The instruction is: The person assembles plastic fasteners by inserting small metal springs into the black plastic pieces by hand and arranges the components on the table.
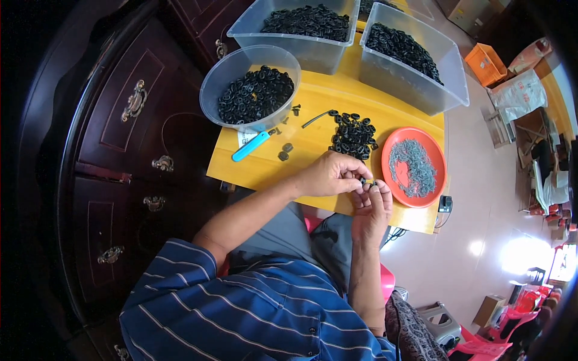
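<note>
At the near edge of the yellow table (313, 144), both hands meet over a small black part (366, 181). Left hand (328, 174): fingers curled inward, thumb and forefinger tips closed on the part from the left. Right hand (371, 207): fingers bent upward, tips pinched together against the same part from below; palm turned toward the person. The part is almost wholly hidden between the fingertips, so its shape cannot be told. It sits just beside the left rim of the orange plate (391, 180), above the table's front edge.

Plate: round, shallow, holding a grey heap of small metal pieces (412, 168). Loose pile of black rings (352, 135): on the table, behind the hands, near the plate. Round clear bowl (217, 84): at the table's far left corner, partly filled with black rings. Blue-handled tool (250, 146): lying flat, just in front of the bowl. A few stray black bits (284, 151): between tool and pile. Two clear rectangular bins (415, 84): along the far edge, both filled with black rings. Dark wooden cabinet (132, 150) with brass handles: at the person's left, beside the table.
</note>
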Available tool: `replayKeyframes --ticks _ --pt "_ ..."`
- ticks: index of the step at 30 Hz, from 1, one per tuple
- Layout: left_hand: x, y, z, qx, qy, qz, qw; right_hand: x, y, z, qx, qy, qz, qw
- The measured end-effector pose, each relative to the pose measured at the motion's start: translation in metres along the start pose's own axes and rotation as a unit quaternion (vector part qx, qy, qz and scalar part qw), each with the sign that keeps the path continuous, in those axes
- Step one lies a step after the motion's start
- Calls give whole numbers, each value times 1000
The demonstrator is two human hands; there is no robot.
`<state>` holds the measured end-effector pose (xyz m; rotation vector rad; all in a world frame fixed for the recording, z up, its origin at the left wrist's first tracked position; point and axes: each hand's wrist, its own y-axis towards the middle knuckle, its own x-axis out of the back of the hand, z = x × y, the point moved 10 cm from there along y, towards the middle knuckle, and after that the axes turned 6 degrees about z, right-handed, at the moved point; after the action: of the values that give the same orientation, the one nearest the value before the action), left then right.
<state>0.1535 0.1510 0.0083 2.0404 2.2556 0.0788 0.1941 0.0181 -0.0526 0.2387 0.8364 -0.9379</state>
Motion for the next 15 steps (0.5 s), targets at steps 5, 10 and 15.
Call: replayKeyframes --ticks 5,10,15 --pt "-2 1 -18 -49 150 24 987 -3 0 2 -13 -10 -11 1000" --pt "6 -1 -22 -76 188 -16 979 -8 -1 6 -5 -32 -10 999" --pt "17 -3 -6 -40 81 -74 993 -12 -3 10 14 -94 1 996"
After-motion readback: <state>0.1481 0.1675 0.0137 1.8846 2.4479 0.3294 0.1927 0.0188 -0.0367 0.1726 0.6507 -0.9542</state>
